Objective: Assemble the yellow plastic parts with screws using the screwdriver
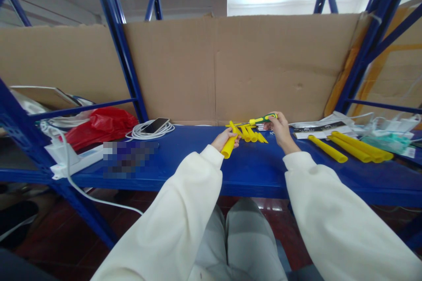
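Observation:
My left hand (221,139) is closed around a yellow plastic tube (228,147), which tilts with its wide end toward me. In my right hand (281,131) is a screwdriver with a green and yellow handle (263,119). Its thin shaft points left to the upper part of the tube; whether the tip touches or enters it is too small to tell. Several short yellow tube-like pieces (253,135) lie on the blue shelf (193,149) just behind and between my hands.
Several long yellow tubes (358,147) lie at right, beside plastic bags (389,140). To the left are a phone (156,125) on a coiled white cable (136,132), a red bag (102,126) and a white power strip (82,160). A cardboard panel (171,70) closes the back.

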Motion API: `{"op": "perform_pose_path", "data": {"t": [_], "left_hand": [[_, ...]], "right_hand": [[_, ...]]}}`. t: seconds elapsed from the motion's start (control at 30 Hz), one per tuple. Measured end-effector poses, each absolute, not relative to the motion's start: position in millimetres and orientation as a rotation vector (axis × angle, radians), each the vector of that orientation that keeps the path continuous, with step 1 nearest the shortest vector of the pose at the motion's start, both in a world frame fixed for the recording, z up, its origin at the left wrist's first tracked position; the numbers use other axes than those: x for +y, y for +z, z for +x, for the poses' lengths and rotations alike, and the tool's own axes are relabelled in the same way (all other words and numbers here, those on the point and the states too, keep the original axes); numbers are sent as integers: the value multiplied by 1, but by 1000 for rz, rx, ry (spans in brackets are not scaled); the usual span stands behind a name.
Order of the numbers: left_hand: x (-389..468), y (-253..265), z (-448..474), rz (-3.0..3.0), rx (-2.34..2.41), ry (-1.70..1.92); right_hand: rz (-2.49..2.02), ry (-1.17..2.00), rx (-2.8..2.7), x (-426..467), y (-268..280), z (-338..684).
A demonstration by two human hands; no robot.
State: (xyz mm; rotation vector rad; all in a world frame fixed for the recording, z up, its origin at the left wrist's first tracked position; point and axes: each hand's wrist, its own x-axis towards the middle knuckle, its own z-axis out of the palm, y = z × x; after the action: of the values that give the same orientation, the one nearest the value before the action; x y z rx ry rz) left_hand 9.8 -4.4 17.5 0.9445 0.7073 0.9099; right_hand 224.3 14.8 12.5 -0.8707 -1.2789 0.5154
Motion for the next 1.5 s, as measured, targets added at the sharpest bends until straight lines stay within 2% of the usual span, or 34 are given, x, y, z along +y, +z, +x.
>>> {"op": "perform_pose_path", "data": {"t": [0.2, 0.6, 1.2, 1.4, 1.5], "left_hand": [[-2, 15, 9, 959, 724, 942], [-2, 18, 5, 1001, 664, 836], [-11, 18, 12, 1107, 915, 916], [-6, 16, 11, 1073, 908, 910], [-2, 14, 9, 1060, 886, 904]], "right_hand": [[-708, 510, -1281, 21, 10, 226], [-695, 347, -1372, 8, 13, 225], [-1120, 585, -1135, 2, 16, 217], [-1082, 796, -1231, 3, 18, 221], [-1030, 800, -1273, 4, 18, 223]]}}
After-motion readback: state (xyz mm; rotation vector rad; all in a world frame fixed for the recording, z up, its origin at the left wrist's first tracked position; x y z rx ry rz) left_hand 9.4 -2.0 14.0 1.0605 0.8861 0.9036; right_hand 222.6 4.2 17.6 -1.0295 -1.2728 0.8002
